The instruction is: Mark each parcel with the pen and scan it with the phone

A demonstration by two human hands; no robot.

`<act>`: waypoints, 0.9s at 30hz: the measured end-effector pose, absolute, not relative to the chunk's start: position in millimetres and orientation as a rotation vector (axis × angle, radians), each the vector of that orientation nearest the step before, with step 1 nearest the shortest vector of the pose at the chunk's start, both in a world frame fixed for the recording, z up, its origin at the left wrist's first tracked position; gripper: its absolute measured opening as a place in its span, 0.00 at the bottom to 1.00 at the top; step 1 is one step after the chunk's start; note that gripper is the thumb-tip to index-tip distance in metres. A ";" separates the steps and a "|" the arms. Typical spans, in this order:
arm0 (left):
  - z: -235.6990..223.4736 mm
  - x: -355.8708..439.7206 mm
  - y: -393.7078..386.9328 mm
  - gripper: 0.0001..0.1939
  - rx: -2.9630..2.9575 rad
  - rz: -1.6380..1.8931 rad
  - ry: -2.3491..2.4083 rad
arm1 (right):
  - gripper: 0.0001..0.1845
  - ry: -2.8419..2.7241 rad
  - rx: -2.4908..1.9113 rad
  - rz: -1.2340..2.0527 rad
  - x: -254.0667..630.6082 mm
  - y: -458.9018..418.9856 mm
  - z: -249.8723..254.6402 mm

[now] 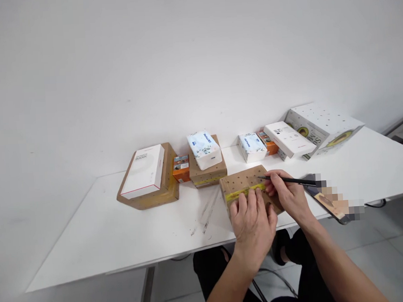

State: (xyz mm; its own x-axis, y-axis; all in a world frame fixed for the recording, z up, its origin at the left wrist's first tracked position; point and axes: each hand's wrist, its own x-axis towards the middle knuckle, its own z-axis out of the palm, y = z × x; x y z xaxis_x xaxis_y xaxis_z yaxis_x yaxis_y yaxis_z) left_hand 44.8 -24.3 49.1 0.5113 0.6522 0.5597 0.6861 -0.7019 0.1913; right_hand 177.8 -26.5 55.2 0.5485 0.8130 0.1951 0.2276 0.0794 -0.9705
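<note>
A brown cardboard box [241, 179] with small dark spots and a strip of yellow tape lies near the table's front edge. My left hand [252, 223] rests on its near side, fingers spread and bent over the top by the tape. In my right hand [288, 193] is a slim black pen [294, 180], pinched between thumb and fingers. The pen's tip points left and is at the box's top face; whether it touches cannot be made out. Some fingertips of the right hand rest against the box's right part.
A white power bank box [144, 170] lies on a larger carton [171, 189] at left. Behind stand orange boxes [181, 169], tissue packs [204, 148], a white box [287, 139] and an avocado-printed carton [326, 125]. A phone [327, 202] lies right, at the table's front edge.
</note>
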 end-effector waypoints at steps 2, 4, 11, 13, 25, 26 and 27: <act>48.5 44.9 -25.1 0.20 -2.670 -0.957 -1.198 | 0.16 -0.942 -1.467 0.585 178.9 -26.2 59.4; 48.0 44.8 -26.0 0.20 -2.659 -0.969 -1.211 | 0.14 -0.954 -1.467 0.608 180.7 -24.3 65.1; 47.5 46.1 -28.1 0.20 -2.671 -1.031 -1.260 | 0.11 -1.089 -1.466 0.407 187.5 -2.5 72.0; 46.3 46.7 -28.0 0.19 -2.678 -1.072 -1.248 | 0.12 -1.145 -1.558 0.326 187.5 2.4 68.8; 43.5 47.8 -27.9 0.19 -2.665 -1.042 -1.257 | 0.13 -1.230 -1.681 0.305 190.2 6.7 61.1; 43.4 47.8 -27.9 0.18 -2.662 -1.035 -1.262 | 0.13 -1.223 -1.680 0.320 190.4 7.3 60.8; 43.1 47.8 -27.8 0.18 -2.657 -1.030 -1.266 | 0.13 -1.218 -1.680 0.332 190.5 7.8 60.5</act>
State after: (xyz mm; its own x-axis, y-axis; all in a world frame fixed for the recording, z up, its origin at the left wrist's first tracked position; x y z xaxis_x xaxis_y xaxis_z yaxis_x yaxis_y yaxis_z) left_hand 47.8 -27.8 43.1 0.4521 0.6842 0.5722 0.6997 -0.6699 0.2483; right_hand 190.5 7.8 60.5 0.4567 0.8340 0.3097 0.5616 -0.0003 -0.8274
